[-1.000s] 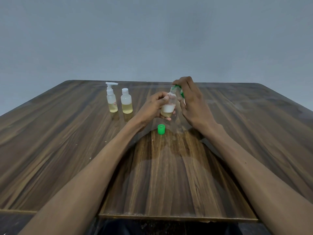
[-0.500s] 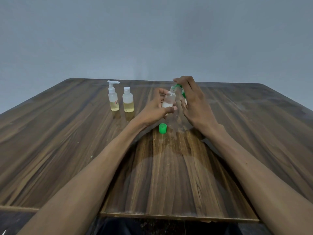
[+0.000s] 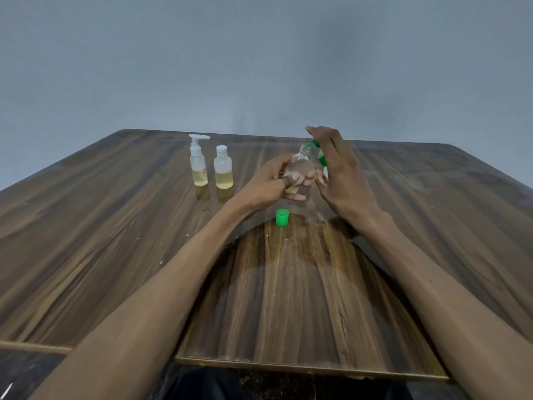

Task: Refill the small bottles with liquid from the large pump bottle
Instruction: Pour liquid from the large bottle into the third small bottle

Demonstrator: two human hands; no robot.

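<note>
I see my left hand (image 3: 269, 183) gripping a small clear bottle (image 3: 297, 171), tilted, above the tabletop's (image 3: 115, 226) middle. My right hand (image 3: 336, 166) holds a green pump head (image 3: 318, 153) at its neck. A green cap (image 3: 282, 217) stands below; two bottles wait toward the far edge.

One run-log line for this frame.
left hand holds small bottle | right hand on green pump | green cap on table
</note>
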